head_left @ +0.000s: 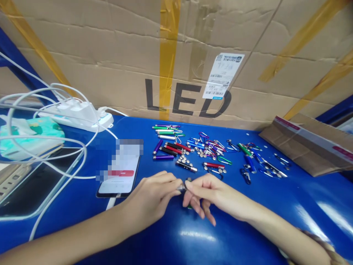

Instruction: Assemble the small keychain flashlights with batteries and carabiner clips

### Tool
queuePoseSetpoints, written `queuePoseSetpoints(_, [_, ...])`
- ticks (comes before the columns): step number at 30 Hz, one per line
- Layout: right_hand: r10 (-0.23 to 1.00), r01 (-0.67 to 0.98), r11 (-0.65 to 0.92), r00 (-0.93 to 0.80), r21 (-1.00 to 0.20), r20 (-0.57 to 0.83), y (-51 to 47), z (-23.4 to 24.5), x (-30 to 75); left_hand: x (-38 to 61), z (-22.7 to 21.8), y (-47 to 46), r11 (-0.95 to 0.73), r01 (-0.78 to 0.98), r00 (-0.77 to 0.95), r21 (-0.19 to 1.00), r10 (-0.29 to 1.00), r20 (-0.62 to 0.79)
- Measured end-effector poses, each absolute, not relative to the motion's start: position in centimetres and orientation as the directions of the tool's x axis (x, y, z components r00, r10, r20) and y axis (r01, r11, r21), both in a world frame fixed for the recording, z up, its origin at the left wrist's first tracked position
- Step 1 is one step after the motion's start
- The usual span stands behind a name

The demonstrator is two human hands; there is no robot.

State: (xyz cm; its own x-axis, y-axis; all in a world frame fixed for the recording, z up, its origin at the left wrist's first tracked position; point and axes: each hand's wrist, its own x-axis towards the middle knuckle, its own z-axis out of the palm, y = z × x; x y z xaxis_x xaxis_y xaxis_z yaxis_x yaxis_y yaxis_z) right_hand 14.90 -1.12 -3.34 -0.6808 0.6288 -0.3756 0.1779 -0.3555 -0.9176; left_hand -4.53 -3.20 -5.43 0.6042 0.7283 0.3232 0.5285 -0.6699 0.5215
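Observation:
My left hand (154, 193) and my right hand (205, 193) meet over the blue table. Between their fingertips is a small keychain penlight (181, 188), of which only a short silver and dark part shows. Both hands pinch it, the left from one end and the right from the other; the fingers hide most of it. A bit of green, perhaps a clip, peeks out under my right fingers, whose lower ones hang loose. Just beyond lie a black penlight (186, 166), a red penlight (213, 165), several button batteries (185, 157) and a green carabiner (224, 160).
More coloured penlights (163, 157) and clips (246, 176) are spread towards the back. At left are a lit phone (118, 184), a power strip (103, 120) with looping white cables, and a tissue pack (35, 134). A large cardboard box (124, 55) stands behind; a cardboard flap (306, 147) is at right.

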Motion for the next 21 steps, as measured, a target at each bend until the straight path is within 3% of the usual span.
queuePoseSetpoints(4, [0.766, 0.312, -0.059, -0.595, -0.948, -0.243, -1.1, -2.3, 15.5, -4.4, -4.8, -3.2, -0.599, 0.468, 0.583, 0.650, 0.762, 0.283])
queuePoseSetpoints(9, [0.858, 0.460, 0.268, -0.513, -0.846, -0.007, -0.3, -2.2, 16.6, -4.5, -5.0, -2.8, -0.572, 0.446, 0.519, 0.689, 0.792, 0.321])
queuePoseSetpoints(13, [0.807, 0.553, 0.557, -0.539, -0.620, 0.244, 0.5, -3.0, 17.1, -4.8, -5.5, -1.7, -0.519, 0.469, 0.402, 0.715, 0.846, 0.350])
queuePoseSetpoints(18, [0.691, 0.552, 0.713, -0.657, -0.433, 0.300, -0.4, -4.0, 15.9, -5.0, -5.5, -1.0, -0.441, 0.501, 0.255, 0.745, 0.898, 0.360])
queuePoseSetpoints(21, [0.652, 0.550, 0.757, -0.664, -0.353, 0.366, -1.3, -3.9, 15.1, -4.9, -5.3, -1.4, -0.455, 0.477, 0.249, 0.752, 0.890, 0.381])
